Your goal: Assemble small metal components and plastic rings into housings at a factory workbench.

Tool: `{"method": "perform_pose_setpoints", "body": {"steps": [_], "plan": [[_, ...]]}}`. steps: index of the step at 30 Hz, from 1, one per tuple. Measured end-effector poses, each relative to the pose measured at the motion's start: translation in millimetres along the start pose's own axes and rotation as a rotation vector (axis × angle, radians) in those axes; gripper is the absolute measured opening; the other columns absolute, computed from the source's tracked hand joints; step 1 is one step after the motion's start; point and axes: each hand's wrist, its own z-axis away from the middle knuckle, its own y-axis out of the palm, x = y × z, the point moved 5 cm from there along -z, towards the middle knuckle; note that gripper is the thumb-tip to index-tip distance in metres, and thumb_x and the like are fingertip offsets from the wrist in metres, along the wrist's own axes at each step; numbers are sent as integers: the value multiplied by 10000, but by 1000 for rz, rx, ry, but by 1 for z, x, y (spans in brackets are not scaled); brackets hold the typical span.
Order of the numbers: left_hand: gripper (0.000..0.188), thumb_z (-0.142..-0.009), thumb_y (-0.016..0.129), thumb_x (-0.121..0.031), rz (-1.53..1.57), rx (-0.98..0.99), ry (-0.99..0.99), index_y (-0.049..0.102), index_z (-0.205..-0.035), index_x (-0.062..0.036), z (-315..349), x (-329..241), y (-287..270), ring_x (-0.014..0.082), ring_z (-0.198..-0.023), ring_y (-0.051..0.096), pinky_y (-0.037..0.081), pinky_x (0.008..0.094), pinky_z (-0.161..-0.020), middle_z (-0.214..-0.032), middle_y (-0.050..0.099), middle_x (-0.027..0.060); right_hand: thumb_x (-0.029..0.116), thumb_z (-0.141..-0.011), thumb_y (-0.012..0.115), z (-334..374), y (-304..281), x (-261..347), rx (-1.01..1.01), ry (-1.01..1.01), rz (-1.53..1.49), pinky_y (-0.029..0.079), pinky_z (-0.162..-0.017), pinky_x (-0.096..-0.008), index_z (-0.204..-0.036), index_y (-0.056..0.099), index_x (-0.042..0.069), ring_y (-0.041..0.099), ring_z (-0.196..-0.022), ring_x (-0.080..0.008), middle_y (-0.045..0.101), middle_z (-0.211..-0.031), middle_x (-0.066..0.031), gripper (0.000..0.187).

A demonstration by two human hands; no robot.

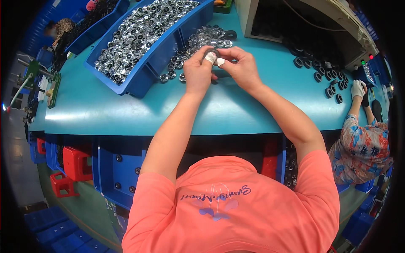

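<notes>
Both hands meet over the turquoise table, just in front of a pile of clear round pieces with dark centres (211, 36). My left hand (198, 72) is closed on the left side of a small black ring (212, 51). From the other side my right hand (244, 69) pinches the same ring, its thumb against the near edge. White wrapping covers both thumb tips. Whether a clear piece sits inside the ring I cannot tell, since the fingers cover much of it. A few loose clear pieces lie beside my left hand.
A long blue bin (145, 69) full of clear round pieces stands at the left. Loose black rings (329, 76) lie at the right, before a pale metal housing (354, 38). A co-worker's gloved hand (358, 89) rests at the right edge. Red stools (76, 162) stand lower left.
</notes>
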Motion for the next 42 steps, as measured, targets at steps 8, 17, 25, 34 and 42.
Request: {"method": "perform_pose_setpoints", "body": {"steps": [8,17,25,34,42], "plan": [[189,-975,600,-101,62,-18,-14,700,-1127,-50,2,-1,2,65,-648,575,490,226,-457,-853,658,13,97,-823,743,8,4,11,-39,-88,180,556,-746,-286,-1091,736,26,702,-837,-161,716,-967,-92,278],[376,-1041,473,-127,243,261,-170,521,-1404,-40,-1,4,-8,100,-746,559,547,269,-607,-977,620,49,69,-859,654,-11,-6,-9,170,236,-132,561,-830,-291,-1202,673,-11,674,-973,-153,711,-1087,-98,353],[404,-1025,469,-102,44,274,-143,499,-1422,-30,-3,7,-8,107,-773,580,561,273,-628,-1004,629,62,127,-868,696,-10,-4,-13,177,295,-174,585,-807,-326,-1269,627,-17,676,-998,-188,699,-1116,-127,432],[536,-942,547,8,-85,327,-56,422,-1463,-15,6,5,5,95,-788,585,534,251,-614,-1057,624,57,127,-857,717,-9,-6,-10,195,353,-132,584,-730,-302,-1177,655,-15,685,-905,-182,707,-1046,-117,355],[454,-928,552,0,-503,214,240,505,-1377,-49,12,5,8,117,-734,622,519,287,-551,-884,663,85,107,-847,740,-10,-4,-26,137,352,-271,599,-717,-317,-1111,650,-49,695,-863,-197,700,-997,-140,320]]}}
